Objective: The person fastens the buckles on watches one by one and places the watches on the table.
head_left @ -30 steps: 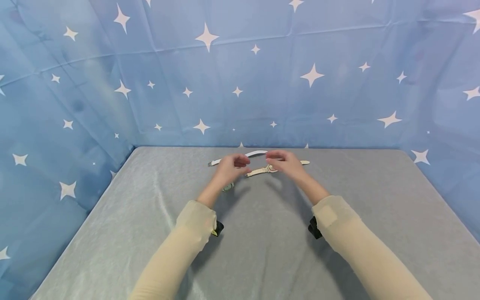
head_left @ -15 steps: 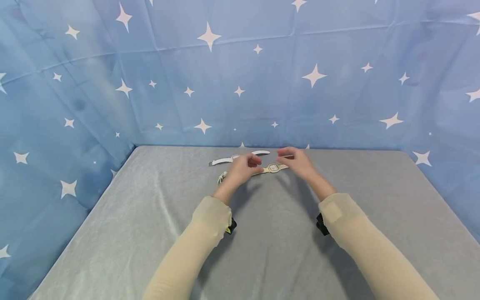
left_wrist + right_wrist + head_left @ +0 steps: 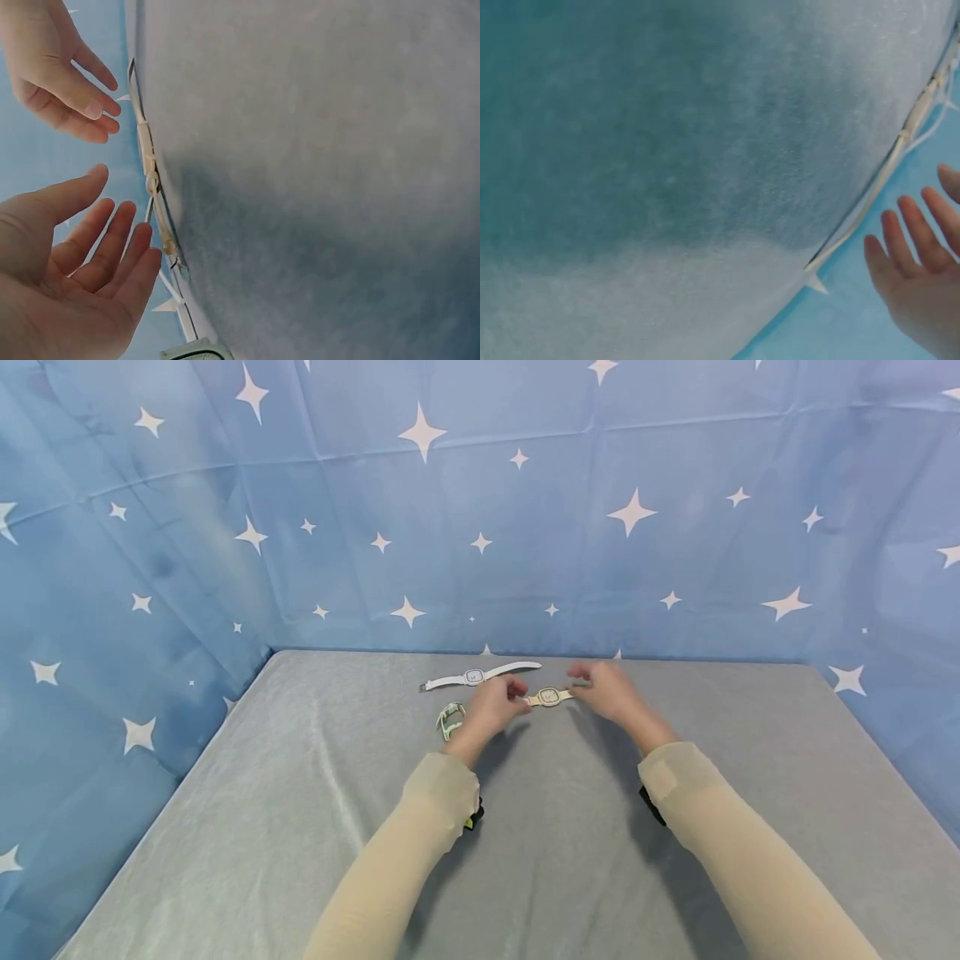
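Note:
A cream wristwatch [image 3: 550,697] lies unbuckled on the grey cloth, its square face up between the two hands. My left hand [image 3: 491,706] hovers over its left strap end, fingers relaxed and holding nothing; the left wrist view shows this hand [image 3: 90,277] apart from the strap [image 3: 146,146]. At the other end, my right hand [image 3: 609,692] hangs over the strap with loosely bent fingers. In the right wrist view the right hand [image 3: 919,270] is spread and the strap [image 3: 877,184] lies apart from it. Both strap ends are partly hidden in the head view.
Behind the left hand a white wristwatch [image 3: 474,677] lies stretched out flat. A pale green wristwatch [image 3: 450,720], its strap looped, sits left of the left wrist. The grey cloth-covered table [image 3: 540,860] ends at a blue star-patterned curtain [image 3: 480,493].
My left hand has moved right, toward the cream wristwatch, uncovering the green and white ones. The right hand has shifted right and its fingers now hang over the strap end. The watches stay put.

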Available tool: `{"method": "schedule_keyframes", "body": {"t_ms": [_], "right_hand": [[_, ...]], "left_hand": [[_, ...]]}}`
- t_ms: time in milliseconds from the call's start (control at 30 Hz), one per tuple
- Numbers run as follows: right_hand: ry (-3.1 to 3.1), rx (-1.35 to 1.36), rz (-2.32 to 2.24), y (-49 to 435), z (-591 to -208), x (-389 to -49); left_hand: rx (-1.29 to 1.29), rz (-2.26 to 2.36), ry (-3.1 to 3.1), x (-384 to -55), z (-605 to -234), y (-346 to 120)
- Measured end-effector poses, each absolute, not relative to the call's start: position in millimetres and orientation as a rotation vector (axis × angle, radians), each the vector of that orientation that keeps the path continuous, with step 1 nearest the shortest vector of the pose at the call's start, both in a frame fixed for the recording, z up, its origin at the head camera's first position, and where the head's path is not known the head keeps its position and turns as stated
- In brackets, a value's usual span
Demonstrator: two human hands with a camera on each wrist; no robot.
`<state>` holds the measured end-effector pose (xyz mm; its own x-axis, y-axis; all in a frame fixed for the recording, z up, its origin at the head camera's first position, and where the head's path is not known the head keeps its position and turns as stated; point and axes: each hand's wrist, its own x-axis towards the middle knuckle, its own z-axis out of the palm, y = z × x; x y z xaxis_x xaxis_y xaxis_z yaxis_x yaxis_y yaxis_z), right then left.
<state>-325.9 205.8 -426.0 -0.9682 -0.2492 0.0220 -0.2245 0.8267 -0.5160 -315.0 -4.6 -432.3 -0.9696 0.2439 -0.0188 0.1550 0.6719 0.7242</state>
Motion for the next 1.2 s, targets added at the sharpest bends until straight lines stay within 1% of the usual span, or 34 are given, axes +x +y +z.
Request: {"method": "schedule_keyframes", "body": {"t_ms": [233,600,867,1200], "right_hand": [[2.935,-0.369,-0.591,205.2,-428.5,-323.3],[2.968,-0.432,-0.514,202.6,-428.8,-320.7],[3.000,-0.496,-0.484,205.5,-429.3,-319.3],[2.990,-0.442,-0.566,215.7,-432.2,-319.2]], "left_hand": [[0.320,1.078,2.791,-315.9,-438.0,-1.5],[0.263,0.849,2.888,-315.9,-439.8,3.0],[0.242,0.831,2.891,-317.0,-441.6,0.8],[0.239,0.918,2.869,-317.5,-445.5,-4.7]]}}
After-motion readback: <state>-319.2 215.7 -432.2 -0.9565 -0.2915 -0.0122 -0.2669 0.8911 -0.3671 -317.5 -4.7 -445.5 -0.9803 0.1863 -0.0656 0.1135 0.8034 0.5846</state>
